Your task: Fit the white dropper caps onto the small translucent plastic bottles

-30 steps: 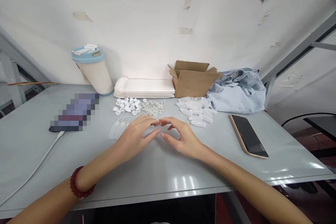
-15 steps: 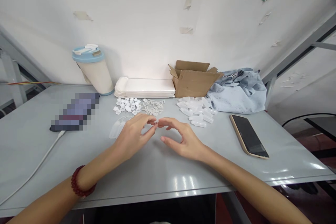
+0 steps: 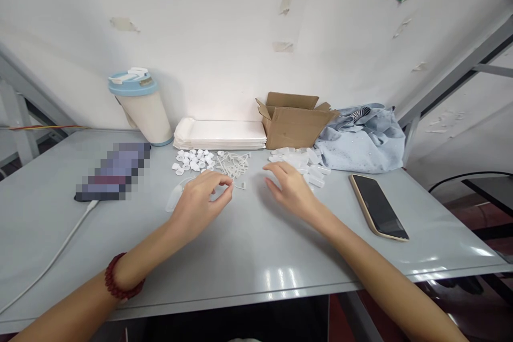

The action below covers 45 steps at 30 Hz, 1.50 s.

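My left hand (image 3: 204, 197) is closed in a pinch, thumb against fingertips, on a small white piece (image 3: 233, 181) mostly hidden by the fingers. Just right of these fingertips shows a thin white strand with a small tab (image 3: 242, 186); I cannot tell whether it joins the pinched piece. My right hand (image 3: 290, 189) is open, thumb and fingers apart, in front of a pile of clear plastic sleeves (image 3: 316, 175) that it partly covers. Beyond my left hand lie white caps (image 3: 194, 160) and a tangle of thin white loops (image 3: 234, 163). A clear sleeve (image 3: 173, 199) with a loop lies partly behind the left hand.
A stack of white packets (image 3: 224, 131), an open cardboard box (image 3: 296, 128) and a pale blue cloth (image 3: 364, 144) stand along the wall. At left are a tumbler (image 3: 144, 112) and a phone (image 3: 114, 171) on a cable (image 3: 56, 256); another phone (image 3: 379, 206) lies at right.
My right hand has moved away from the left fingertips, to the right and slightly farther out, toward the clear sleeves. My left hand has shifted slightly left and keeps its pinch.
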### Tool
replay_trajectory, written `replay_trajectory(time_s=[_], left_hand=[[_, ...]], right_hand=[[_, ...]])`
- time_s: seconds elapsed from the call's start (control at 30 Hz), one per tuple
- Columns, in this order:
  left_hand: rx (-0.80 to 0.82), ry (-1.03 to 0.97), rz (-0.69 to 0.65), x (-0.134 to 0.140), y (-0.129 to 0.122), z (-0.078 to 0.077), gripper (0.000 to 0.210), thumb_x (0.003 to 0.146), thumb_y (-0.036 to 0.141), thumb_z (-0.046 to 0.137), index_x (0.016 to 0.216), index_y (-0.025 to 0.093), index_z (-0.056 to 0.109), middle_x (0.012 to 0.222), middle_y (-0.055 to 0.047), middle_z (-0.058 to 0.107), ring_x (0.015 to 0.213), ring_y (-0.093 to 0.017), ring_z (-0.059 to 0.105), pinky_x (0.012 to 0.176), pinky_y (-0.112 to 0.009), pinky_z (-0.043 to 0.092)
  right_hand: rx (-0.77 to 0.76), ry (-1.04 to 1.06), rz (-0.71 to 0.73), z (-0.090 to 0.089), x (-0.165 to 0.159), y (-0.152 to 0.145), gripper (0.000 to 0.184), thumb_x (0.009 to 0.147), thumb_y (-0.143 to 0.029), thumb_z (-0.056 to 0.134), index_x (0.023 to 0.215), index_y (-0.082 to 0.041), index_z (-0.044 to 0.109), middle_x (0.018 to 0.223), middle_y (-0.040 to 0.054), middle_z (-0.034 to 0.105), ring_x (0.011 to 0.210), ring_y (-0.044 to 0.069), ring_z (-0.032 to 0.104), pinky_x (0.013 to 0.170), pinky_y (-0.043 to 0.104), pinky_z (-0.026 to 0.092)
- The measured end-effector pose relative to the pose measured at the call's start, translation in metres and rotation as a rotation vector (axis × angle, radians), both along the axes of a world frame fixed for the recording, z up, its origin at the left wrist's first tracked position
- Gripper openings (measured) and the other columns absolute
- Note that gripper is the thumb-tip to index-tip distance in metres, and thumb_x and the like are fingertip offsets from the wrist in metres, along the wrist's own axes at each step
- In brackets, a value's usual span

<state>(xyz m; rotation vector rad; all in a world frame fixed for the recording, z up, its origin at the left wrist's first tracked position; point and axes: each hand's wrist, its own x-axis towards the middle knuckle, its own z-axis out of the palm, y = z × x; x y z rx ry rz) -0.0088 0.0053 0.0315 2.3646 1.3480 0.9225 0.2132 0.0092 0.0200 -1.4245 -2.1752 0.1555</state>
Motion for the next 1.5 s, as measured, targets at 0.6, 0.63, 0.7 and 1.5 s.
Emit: replay_trajectory(time_s=[0.6,0.63,0.7,1.5], left_hand=[[0.008,-0.139,-0.072,0.0,0.002,-0.001,0.011,0.081,0.019,0.055,0.081,0.021,0.066,0.088,0.0,0.07,0.071,-0.013,0.059,0.05,-0.02,0.043],[0.002,-0.145,-0.078,0.001,0.002,-0.002,0.011,0.082,0.019,0.055,0.082,0.021,0.066,0.088,0.0,0.07,0.071,-0.013,0.059,0.05,-0.02,0.043],[-0.009,-0.154,-0.091,0.002,0.001,-0.003,0.011,0.082,0.018,0.055,0.083,0.021,0.066,0.089,0.0,0.07,0.072,-0.012,0.059,0.051,-0.02,0.044],[0.066,-0.178,-0.239,0.002,-0.003,-0.001,0.018,0.085,0.014,0.055,0.098,0.019,0.067,0.095,-0.002,0.071,0.085,-0.014,0.064,0.068,-0.023,0.053]], right_hand=[[0.017,-0.239,-0.087,-0.009,0.004,0.007,0.021,0.086,-0.011,0.055,0.106,-0.013,0.058,0.101,0.0138,0.066,0.097,0.028,0.06,0.079,0.038,0.044],[0.075,-0.172,0.005,-0.009,0.0,0.003,0.02,0.087,-0.014,0.054,0.106,-0.014,0.058,0.1,0.013,0.067,0.095,0.027,0.061,0.079,0.039,0.045],[0.165,-0.053,0.151,-0.008,-0.007,-0.007,0.018,0.09,-0.017,0.051,0.108,-0.016,0.055,0.097,0.0113,0.067,0.091,0.024,0.062,0.077,0.038,0.048],[0.226,0.167,0.307,-0.015,-0.019,-0.02,0.024,0.092,-0.017,0.049,0.116,-0.016,0.049,0.097,0.0117,0.063,0.084,0.019,0.064,0.069,0.031,0.056]])
